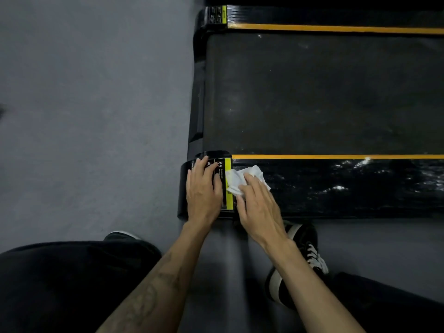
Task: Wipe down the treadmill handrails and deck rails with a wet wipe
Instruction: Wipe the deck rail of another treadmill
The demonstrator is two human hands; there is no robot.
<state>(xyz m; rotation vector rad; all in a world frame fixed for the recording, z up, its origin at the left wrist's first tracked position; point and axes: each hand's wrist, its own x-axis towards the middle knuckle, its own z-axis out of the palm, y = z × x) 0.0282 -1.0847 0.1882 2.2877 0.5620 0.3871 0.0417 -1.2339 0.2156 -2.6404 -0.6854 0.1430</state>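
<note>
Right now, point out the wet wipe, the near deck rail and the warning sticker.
wet wipe [247, 175]: head view, crumpled white middle.
near deck rail [336, 188]: head view, glossy black top surface.
warning sticker [228, 164]: head view, yellow strip on the end cap.

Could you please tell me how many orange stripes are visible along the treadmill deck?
2: the far orange stripe runs along the belt's far edge; the near orange stripe borders the near deck rail. Their right ends are cut off.

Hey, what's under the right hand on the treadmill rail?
A crumpled white wet wipe lies under the right hand, pressed on the near deck rail beside the yellow label. The part beneath the palm is hidden.
</note>
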